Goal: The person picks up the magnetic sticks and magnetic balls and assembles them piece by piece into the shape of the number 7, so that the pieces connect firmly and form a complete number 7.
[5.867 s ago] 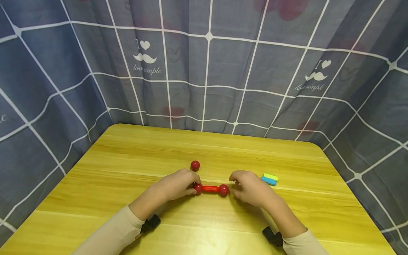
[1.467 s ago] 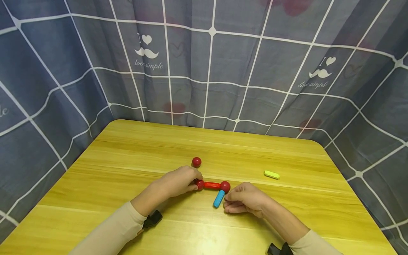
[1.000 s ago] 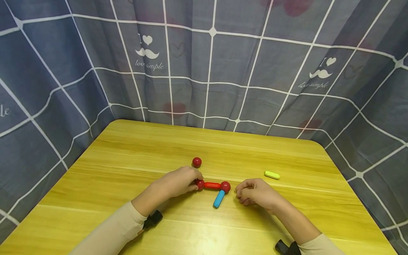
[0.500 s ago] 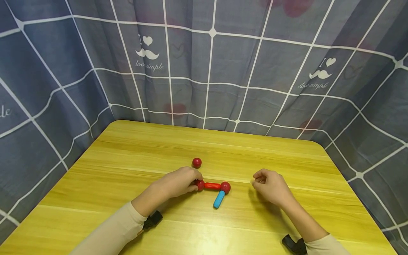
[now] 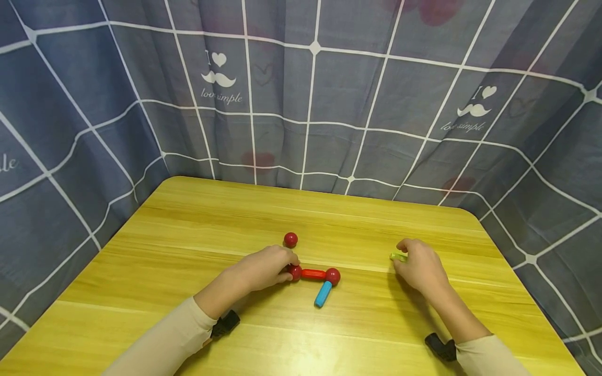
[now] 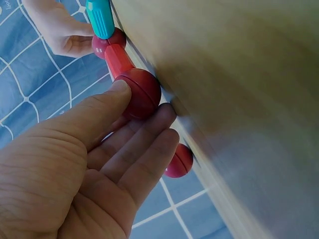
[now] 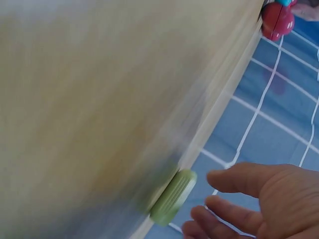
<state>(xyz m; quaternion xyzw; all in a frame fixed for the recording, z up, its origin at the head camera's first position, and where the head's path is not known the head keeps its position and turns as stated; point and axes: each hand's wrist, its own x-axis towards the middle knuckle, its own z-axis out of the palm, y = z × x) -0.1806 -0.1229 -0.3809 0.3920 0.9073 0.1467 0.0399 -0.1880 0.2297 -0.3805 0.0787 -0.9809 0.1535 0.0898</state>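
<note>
My left hand pinches a dark red ball between thumb and fingers. That ball meets one end of a short red ridged stick, whose other end touches a second red ball. From the second ball a blue stick slants toward the near side of the table. Over on the right, my right hand is at a yellow-green stick and partly covers it in the head view. In the right wrist view a gap shows between its parted fingers and the yellow-green stick.
A loose red ball lies just beyond my left hand. Everything rests on a wood-grain table, with a blue-grey checked curtain hanging behind it and at both sides.
Earlier, the blue stick was moved from beside the yellow-green one to the second ball. Since then my right hand has moved right to the yellow-green stick. My left hand stays on its ball.
</note>
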